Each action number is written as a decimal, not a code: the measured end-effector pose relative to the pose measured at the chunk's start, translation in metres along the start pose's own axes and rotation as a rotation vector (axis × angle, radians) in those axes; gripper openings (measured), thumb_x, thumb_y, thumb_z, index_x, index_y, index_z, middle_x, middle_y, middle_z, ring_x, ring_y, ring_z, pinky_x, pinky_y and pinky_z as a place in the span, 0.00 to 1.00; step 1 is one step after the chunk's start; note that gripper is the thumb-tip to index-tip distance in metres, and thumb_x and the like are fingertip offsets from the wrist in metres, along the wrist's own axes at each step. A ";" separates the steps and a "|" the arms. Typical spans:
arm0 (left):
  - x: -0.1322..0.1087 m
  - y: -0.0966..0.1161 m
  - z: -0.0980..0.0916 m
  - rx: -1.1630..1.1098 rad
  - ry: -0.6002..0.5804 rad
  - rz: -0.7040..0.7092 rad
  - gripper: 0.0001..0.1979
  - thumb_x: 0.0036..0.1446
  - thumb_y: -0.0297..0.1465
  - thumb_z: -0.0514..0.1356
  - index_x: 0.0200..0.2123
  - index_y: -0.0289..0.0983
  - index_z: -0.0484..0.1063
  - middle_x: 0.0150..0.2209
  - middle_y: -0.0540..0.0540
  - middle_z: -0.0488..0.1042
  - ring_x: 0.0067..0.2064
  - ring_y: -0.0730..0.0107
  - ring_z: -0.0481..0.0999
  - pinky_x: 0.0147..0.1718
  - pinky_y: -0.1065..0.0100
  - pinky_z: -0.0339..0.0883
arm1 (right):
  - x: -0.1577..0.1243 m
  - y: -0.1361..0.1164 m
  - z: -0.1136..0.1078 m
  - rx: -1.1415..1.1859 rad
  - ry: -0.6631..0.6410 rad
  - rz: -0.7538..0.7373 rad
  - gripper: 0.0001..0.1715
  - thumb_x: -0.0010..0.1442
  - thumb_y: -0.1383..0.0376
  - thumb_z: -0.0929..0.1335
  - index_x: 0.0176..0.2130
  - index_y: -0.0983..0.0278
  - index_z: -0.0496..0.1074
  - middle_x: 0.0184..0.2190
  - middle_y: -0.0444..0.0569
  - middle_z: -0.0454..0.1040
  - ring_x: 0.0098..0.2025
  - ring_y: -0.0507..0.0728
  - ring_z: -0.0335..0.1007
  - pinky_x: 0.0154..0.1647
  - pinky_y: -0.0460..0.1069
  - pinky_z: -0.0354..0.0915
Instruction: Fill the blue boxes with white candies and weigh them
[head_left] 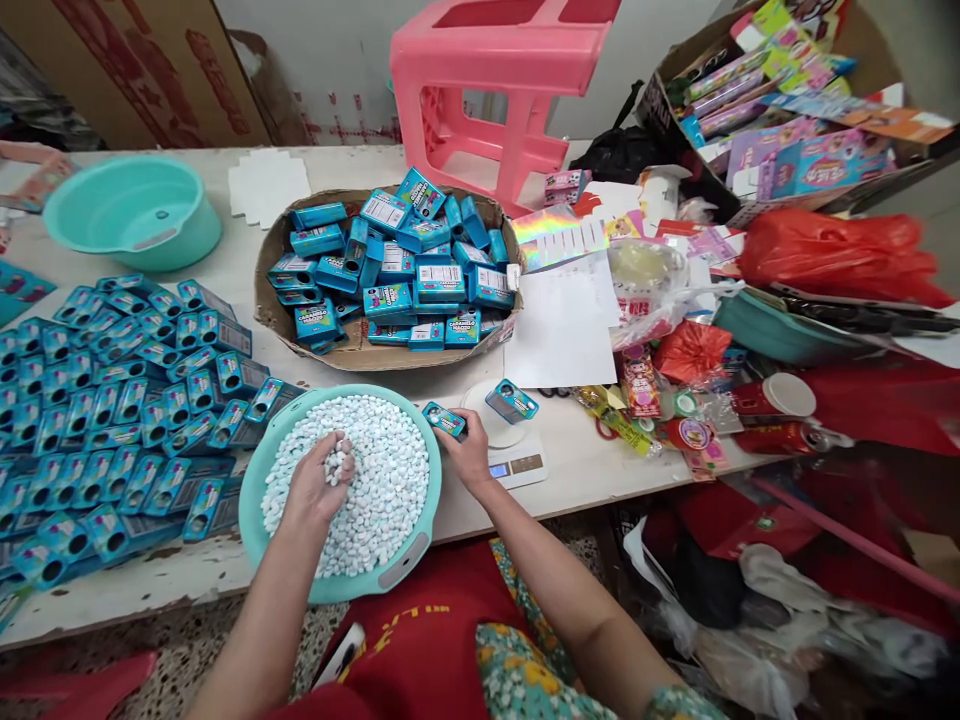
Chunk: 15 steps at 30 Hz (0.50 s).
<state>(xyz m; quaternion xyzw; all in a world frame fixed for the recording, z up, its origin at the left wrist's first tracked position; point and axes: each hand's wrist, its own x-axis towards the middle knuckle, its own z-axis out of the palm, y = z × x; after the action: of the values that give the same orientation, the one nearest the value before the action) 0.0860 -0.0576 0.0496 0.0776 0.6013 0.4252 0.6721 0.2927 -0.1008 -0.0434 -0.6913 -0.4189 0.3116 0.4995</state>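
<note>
My left hand (319, 485) rests in a teal basin (259, 480) full of small white candies (390, 470) and holds a pinch of them. My right hand (469, 452) grips a small blue candy box (444, 419) at the basin's right rim. Another blue box (511, 400) stands on a small white scale (517, 455) just right of that hand.
Many blue boxes (112, 400) lie in rows on the left of the table. A round cardboard tray (262, 300) holds more boxes. An empty teal basin (135, 210) sits far left, a pink stool (495, 90) at the back, and wrappers, red bags and cans crowd the right.
</note>
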 end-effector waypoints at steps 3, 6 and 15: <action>0.001 -0.003 -0.003 -0.039 -0.017 -0.060 0.05 0.52 0.24 0.56 0.34 0.34 0.65 0.24 0.51 0.64 0.18 0.80 0.62 0.13 0.79 0.51 | 0.007 0.001 0.004 0.014 0.030 0.000 0.22 0.50 0.58 0.71 0.43 0.63 0.66 0.41 0.49 0.71 0.43 0.56 0.68 0.47 0.51 0.65; 0.002 -0.006 -0.006 -0.047 -0.034 -0.065 0.06 0.52 0.23 0.56 0.35 0.35 0.65 0.24 0.51 0.64 0.18 0.81 0.62 0.13 0.79 0.51 | 0.018 0.007 0.014 0.016 0.052 0.009 0.22 0.51 0.58 0.71 0.43 0.64 0.64 0.42 0.50 0.70 0.44 0.56 0.67 0.48 0.52 0.64; 0.010 -0.010 -0.016 -0.044 -0.107 -0.075 0.01 0.55 0.26 0.55 0.32 0.35 0.64 0.22 0.52 0.63 0.18 0.79 0.61 0.13 0.78 0.53 | 0.001 0.005 -0.009 -0.073 0.079 -0.167 0.29 0.53 0.62 0.70 0.52 0.63 0.60 0.51 0.56 0.65 0.54 0.59 0.62 0.54 0.55 0.62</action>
<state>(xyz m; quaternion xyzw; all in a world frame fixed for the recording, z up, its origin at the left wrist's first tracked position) 0.0757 -0.0636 0.0317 0.0628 0.5575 0.4080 0.7203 0.3019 -0.1048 -0.0459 -0.6833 -0.4662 0.2259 0.5144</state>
